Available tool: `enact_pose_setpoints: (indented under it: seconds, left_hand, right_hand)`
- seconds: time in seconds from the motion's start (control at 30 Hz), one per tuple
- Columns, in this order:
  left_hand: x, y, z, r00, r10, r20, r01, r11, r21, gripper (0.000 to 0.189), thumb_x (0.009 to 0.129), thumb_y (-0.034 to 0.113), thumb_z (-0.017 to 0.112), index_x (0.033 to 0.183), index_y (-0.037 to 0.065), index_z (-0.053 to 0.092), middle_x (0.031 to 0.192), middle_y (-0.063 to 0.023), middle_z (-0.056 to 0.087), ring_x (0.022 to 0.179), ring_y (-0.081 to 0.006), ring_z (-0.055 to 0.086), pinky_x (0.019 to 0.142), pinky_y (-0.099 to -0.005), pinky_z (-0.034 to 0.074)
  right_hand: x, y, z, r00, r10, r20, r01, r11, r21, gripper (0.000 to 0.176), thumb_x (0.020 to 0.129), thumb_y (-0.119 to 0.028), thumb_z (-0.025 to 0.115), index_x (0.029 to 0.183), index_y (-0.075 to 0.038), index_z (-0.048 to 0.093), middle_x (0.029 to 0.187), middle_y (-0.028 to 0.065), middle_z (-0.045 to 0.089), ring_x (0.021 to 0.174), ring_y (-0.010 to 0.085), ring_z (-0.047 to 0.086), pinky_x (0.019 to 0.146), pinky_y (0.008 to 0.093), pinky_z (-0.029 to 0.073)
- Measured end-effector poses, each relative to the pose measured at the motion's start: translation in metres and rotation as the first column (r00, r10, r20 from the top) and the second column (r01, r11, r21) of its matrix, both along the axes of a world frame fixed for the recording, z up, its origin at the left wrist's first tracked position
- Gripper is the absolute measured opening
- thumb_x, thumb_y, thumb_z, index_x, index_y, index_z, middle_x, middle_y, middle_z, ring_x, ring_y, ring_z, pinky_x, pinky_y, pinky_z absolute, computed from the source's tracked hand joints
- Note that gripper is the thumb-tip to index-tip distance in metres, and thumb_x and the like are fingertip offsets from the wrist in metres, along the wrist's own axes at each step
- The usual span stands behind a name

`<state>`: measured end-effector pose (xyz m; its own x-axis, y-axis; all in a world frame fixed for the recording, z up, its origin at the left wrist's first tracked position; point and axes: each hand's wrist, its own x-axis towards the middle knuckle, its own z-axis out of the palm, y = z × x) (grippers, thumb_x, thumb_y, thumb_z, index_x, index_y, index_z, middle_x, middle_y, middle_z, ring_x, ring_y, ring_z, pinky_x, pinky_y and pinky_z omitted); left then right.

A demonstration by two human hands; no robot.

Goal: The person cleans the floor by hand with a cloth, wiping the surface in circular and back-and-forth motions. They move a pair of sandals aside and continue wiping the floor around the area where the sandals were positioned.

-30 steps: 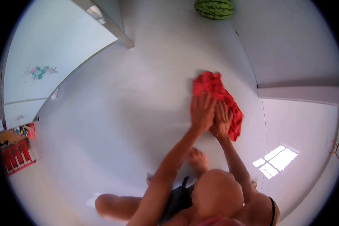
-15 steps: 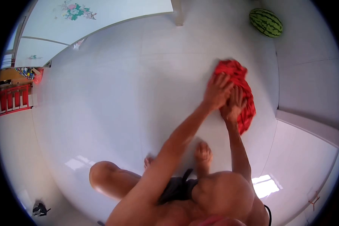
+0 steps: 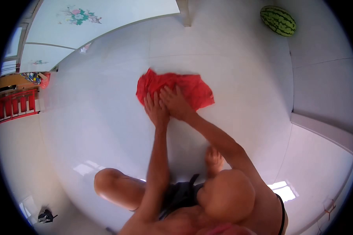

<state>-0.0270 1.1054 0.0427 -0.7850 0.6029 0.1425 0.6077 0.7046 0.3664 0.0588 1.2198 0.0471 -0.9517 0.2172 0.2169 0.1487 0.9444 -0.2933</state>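
A crumpled red cloth [image 3: 192, 88] lies on the pale tiled floor [image 3: 106, 90] in front of my bent knees. My left hand [image 3: 157, 109] rests on the cloth's lower left part, its fingers spread and pointing away from me. Beside it and touching it, my right hand [image 3: 176, 103] presses flat on the middle of the cloth with fingers apart. The cloth reaches out past both hands, farthest to the right. Neither hand is closed round it.
A watermelon [image 3: 278, 20] lies by the wall at the upper right. At the upper left stands a white cabinet [image 3: 117, 11] with painted flowers. A red rack [image 3: 17, 105] is at the far left, and a dark object [image 3: 46, 216] lies at the lower left.
Both hands and the red cloth have moved left across the floor. The cloth now lies wider from side to side, where before it was stretched lengthwise.
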Motion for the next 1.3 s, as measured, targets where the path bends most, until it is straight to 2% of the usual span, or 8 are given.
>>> enact_pose_setpoints:
  seconds: [0.27,0.53,0.83,0.9,0.97,1.07,1.13,1.3]
  left_hand:
    - [0.022,-0.028,-0.028,0.98,0.189,-0.059,-0.19,0.981,-0.024,0.051,0.111,0.03,0.045,0.159,0.014,0.051,0.172,-0.0176,0.033,0.16,-0.0415,0.026,0.128,-0.059,0.022]
    - [-0.032,0.09,-0.013,0.995,-0.098,0.007,0.098,0.994,-0.052,0.056,0.107,0.033,0.051,0.159,0.013,0.052,0.171,-0.0217,0.033,0.16,-0.0445,0.024,0.128,-0.0602,0.021]
    - [0.083,0.113,0.005,0.922,-0.376,0.095,0.376,0.926,0.016,0.061,0.096,0.026,0.061,0.155,0.014,0.056,0.17,-0.0193,0.035,0.16,-0.0416,0.025,0.128,-0.0648,0.017]
    - [0.114,0.096,0.014,0.92,-0.38,0.096,0.376,0.925,0.056,0.062,0.093,0.023,0.065,0.154,0.014,0.056,0.169,-0.0194,0.037,0.158,-0.043,0.028,0.127,-0.064,0.019]
    - [0.126,0.083,0.018,0.914,-0.39,0.114,0.383,0.92,0.081,0.061,0.092,0.021,0.067,0.152,0.013,0.058,0.167,-0.0186,0.039,0.157,-0.0432,0.031,0.127,-0.0637,0.021]
    - [0.119,0.067,0.02,0.917,-0.38,0.119,0.37,0.924,0.095,0.057,0.091,0.021,0.068,0.148,0.014,0.062,0.166,-0.0161,0.042,0.156,-0.0416,0.033,0.126,-0.0641,0.024]
    - [0.107,0.055,0.016,0.936,-0.342,0.088,0.333,0.938,0.1,0.056,0.091,0.022,0.069,0.146,0.016,0.064,0.166,-0.0149,0.043,0.155,-0.0406,0.034,0.125,-0.0646,0.026]
    - [0.059,0.009,0.017,0.992,-0.127,0.011,0.127,0.992,0.001,0.055,0.092,0.024,0.069,0.146,0.014,0.063,0.166,-0.0143,0.044,0.153,-0.0421,0.037,0.123,-0.0641,0.027]
  right_hand:
    - [0.008,-0.021,-0.02,0.988,0.123,-0.093,-0.134,0.983,-0.126,0.049,0.1,-0.029,0.062,0.144,-0.006,0.064,0.158,0.0124,0.055,0.154,0.0323,0.041,0.125,0.0658,0.026]
    - [-0.007,0.071,-0.001,0.995,-0.103,0.005,0.103,0.994,0.027,0.061,0.092,-0.029,0.072,0.148,-0.007,0.059,0.158,0.0124,0.055,0.153,0.0323,0.042,0.121,0.0621,0.029]
    - [0.124,0.071,0.011,0.941,-0.337,0.018,0.337,0.935,-0.107,0.057,0.093,-0.01,0.07,0.148,-0.001,0.057,0.161,0.0168,0.051,0.155,0.0336,0.041,0.122,0.0675,0.028]
    - [0.166,0.066,0.031,0.959,-0.274,0.068,0.282,0.948,-0.149,0.051,0.097,-0.01,0.068,0.146,-0.001,0.059,0.157,0.0172,0.056,0.15,0.0363,0.047,0.122,0.0596,0.034]
    - [0.204,0.064,0.046,0.925,-0.38,-0.01,0.324,0.802,-0.501,0.048,0.1,-0.013,0.067,0.145,-0.002,0.06,0.156,0.019,0.056,0.143,0.0396,0.055,0.116,0.0499,0.046]
    - [0.231,0.073,0.039,0.6,-0.778,0.184,0.75,0.469,-0.466,0.04,0.1,-0.017,0.07,0.136,0.0,0.064,0.139,0.0212,0.064,0.121,0.04,0.066,0.097,0.0478,0.057]
    - [0.231,0.087,0.039,0.475,-0.842,0.256,0.879,0.464,-0.109,0.035,0.1,-0.018,0.071,0.129,0.0,0.066,0.125,0.0214,0.069,0.107,0.0389,0.071,0.088,0.0496,0.06]
    - [0.181,0.095,0.001,0.74,-0.655,0.151,0.672,0.729,-0.128,0.026,0.1,-0.023,0.07,0.113,-0.003,0.061,0.104,0.0169,0.071,0.088,0.038,0.072,0.078,0.0476,0.059]
